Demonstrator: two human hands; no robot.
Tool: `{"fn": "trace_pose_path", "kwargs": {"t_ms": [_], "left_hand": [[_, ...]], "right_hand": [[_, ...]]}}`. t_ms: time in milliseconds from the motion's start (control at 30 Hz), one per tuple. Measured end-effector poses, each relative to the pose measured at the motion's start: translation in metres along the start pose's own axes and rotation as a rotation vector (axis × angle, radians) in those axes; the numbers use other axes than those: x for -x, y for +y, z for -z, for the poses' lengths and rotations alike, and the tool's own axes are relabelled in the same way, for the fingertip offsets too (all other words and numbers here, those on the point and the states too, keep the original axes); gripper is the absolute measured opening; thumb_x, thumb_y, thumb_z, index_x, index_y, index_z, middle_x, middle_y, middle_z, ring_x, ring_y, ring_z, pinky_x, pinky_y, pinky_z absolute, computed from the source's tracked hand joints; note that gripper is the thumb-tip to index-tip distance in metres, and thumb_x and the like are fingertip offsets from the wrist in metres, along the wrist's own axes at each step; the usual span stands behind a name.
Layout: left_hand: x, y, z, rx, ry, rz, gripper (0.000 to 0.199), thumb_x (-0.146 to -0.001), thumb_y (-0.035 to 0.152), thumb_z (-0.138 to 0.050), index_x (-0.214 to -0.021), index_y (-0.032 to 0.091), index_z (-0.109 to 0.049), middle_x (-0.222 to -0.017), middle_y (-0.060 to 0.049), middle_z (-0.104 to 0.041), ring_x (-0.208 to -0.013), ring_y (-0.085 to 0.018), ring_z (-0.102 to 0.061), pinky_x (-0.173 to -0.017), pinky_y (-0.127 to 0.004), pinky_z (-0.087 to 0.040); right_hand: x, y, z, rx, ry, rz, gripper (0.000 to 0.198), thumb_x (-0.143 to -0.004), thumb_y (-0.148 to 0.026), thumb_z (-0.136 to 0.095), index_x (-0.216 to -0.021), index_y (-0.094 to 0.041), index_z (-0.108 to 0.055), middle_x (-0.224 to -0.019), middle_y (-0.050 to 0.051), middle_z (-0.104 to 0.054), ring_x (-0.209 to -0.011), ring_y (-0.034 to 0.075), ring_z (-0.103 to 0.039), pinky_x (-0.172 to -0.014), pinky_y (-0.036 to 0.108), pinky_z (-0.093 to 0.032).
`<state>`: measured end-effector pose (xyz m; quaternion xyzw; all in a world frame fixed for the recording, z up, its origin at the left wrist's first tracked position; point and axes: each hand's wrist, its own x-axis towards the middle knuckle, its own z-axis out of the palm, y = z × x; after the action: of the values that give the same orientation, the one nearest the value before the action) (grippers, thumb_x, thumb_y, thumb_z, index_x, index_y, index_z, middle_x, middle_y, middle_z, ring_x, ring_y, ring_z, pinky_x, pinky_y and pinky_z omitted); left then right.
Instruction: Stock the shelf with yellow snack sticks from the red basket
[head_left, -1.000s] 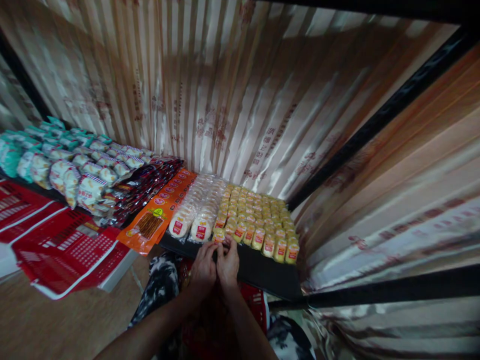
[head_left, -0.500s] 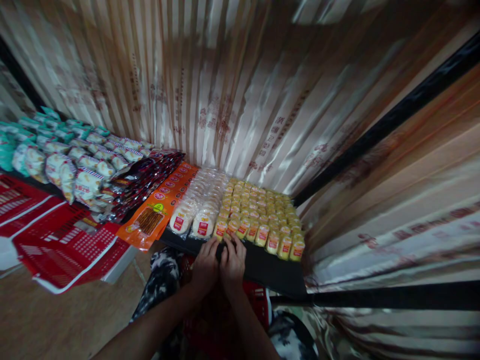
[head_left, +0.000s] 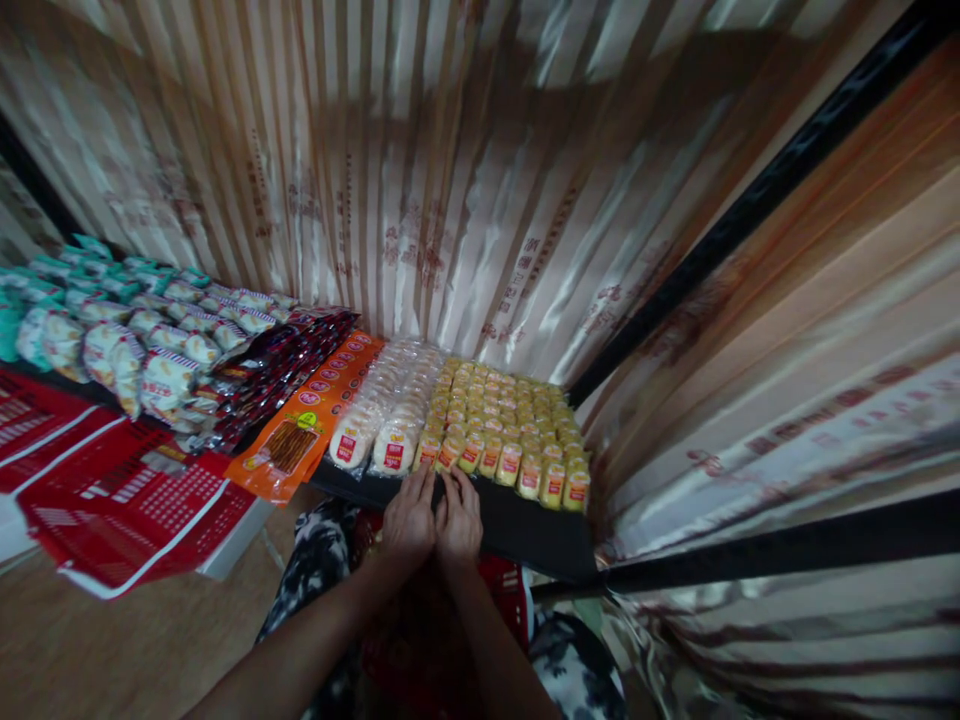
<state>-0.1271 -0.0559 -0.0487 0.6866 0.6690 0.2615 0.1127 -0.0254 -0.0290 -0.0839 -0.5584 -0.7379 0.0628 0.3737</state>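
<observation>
Filling most of the frame, a pleated curtain [head_left: 450, 150] hangs behind a black shelf [head_left: 525, 535] at centre. Rows of yellow-wrapped packs [head_left: 514, 405] stand there, just right of centre. Below them, the person's left hand [head_left: 409, 515] and right hand [head_left: 459, 518] reach side by side, fingertips at the front packs [head_left: 448, 451]; whether either grip holds one cannot be told. Straightening this row seems the step in hand; the next move calls for light, even pressure.
</observation>
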Motion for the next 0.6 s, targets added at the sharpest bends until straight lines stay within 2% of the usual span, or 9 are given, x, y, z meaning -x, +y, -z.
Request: {"fn": "trace_pose_path", "kwargs": {"t_ms": [133, 267, 433, 500, 600], "left_hand": [[0.000, -0.002, -0.003, 0.010, 0.020, -0.035, 0.050, -0.079, 0.009, -0.040, -0.128, 0.011, -0.049, -0.141, -0.010, -0.042, -0.127, -0.023, -0.039, -0.107, -0.037, -0.033], [0.003, -0.007, -0.004, 0.015, 0.037, -0.085, 0.044, -0.078, 0.006, -0.039, -0.117, 0.011, -0.057, -0.138, -0.011, -0.044, -0.124, -0.024, -0.041, -0.106, -0.039, -0.034], [0.026, -0.009, -0.001, 0.072, 0.080, -0.123, 0.041, -0.075, 0.002, -0.040, -0.107, 0.015, -0.061, -0.125, -0.011, -0.052, -0.117, -0.023, -0.044, -0.101, -0.040, -0.039], [0.043, -0.011, -0.001, 0.094, 0.022, -0.114, 0.035, -0.077, 0.004, -0.041, -0.100, 0.018, -0.063, -0.113, -0.009, -0.057, -0.109, -0.021, -0.049, -0.095, -0.036, -0.043], [0.071, -0.015, -0.009, 0.108, -0.160, -0.069, 0.029, -0.083, 0.010, -0.040, -0.094, 0.019, -0.064, -0.103, -0.008, -0.061, -0.101, -0.020, -0.052, -0.094, -0.035, -0.042]], "right_hand": [[0.002, 0.000, 0.000, 0.000, -0.011, 0.010, 0.047, -0.079, -0.011, -0.036, -0.121, -0.020, -0.057, -0.126, 0.007, -0.054, -0.111, 0.019, -0.048, -0.095, 0.034, -0.042], [0.001, -0.004, 0.002, -0.025, 0.033, 0.001, 0.041, -0.080, -0.012, -0.037, -0.114, -0.018, -0.060, -0.124, 0.009, -0.053, -0.110, 0.020, -0.048, -0.095, 0.037, -0.042], [0.009, -0.009, 0.013, -0.148, 0.074, 0.009, 0.036, -0.081, -0.013, -0.036, -0.102, -0.017, -0.064, -0.118, 0.012, -0.055, -0.107, 0.020, -0.051, -0.093, 0.039, -0.044], [0.023, -0.010, 0.018, -0.217, 0.042, 0.045, 0.036, -0.082, -0.014, -0.035, -0.102, -0.017, -0.065, -0.112, 0.011, -0.059, -0.106, 0.019, -0.053, -0.092, 0.038, -0.045], [0.056, -0.009, 0.022, -0.284, -0.047, 0.058, 0.036, -0.083, -0.016, -0.035, -0.101, -0.020, -0.065, -0.104, 0.009, -0.064, -0.101, 0.018, -0.056, -0.092, 0.036, -0.045]]}}
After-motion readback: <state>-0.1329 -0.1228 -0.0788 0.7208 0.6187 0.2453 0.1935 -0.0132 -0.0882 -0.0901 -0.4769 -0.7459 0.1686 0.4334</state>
